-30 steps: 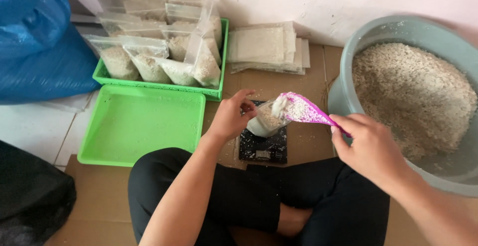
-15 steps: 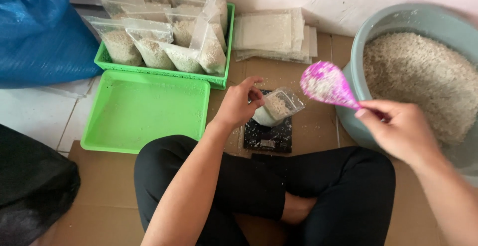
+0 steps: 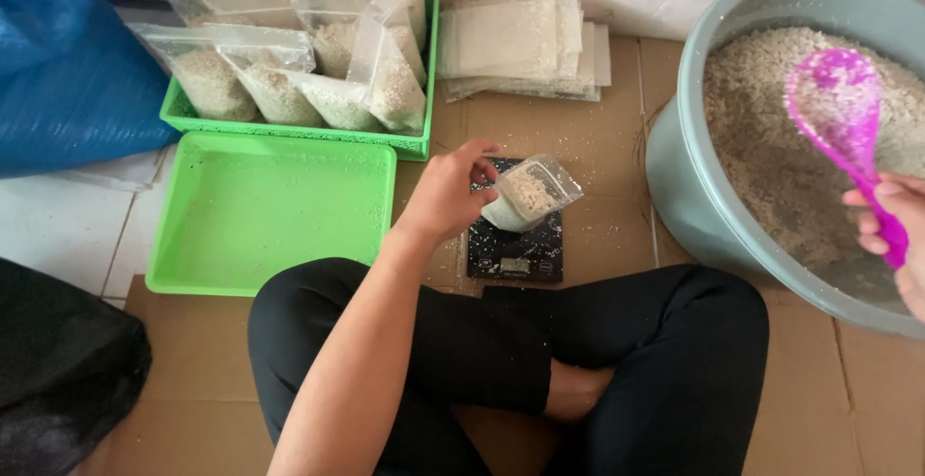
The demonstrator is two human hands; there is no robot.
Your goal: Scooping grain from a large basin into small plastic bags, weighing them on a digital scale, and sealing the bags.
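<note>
Clear plastic forms the small pouch (image 3: 528, 193), which stands tilted on the black scale (image 3: 515, 235) on the cardboard-covered floor (image 3: 597, 216). It is partly filled with pale grain, mouth open and facing up and to the right.

Left hand (image 3: 445, 197): fingers closed on the pouch's upper left edge, keeping the mouth open. The grip is a light pinch, thumb against fingertips.

Right hand (image 3: 891, 230): closed around the handle of the pink scoop (image 3: 836, 100), at the right edge of view. The scoop bowl hangs over the grain in the grey basin (image 3: 694, 197), well apart from the pouch.

Surroundings: an empty green tray (image 3: 270, 216) lies left of the scale. Behind it a second green tray (image 3: 419, 144) holds filled pouches (image 3: 289, 86) standing upright. A stack of flat empty pouches (image 3: 520, 42) lies by the wall. A blue bag (image 3: 67, 71) sits at far left.

Recommended handling for the filling step, as a judgement:
- Keep the pouch base seated on the scale platform, so the reading stays valid; the pinch should steady, not lift or press.
- Load the scoop moderately; a heaped scoop would likely spill on the way across.
- Pour slowly into the open mouth. Loose grains already lie scattered around the scale.
</note>
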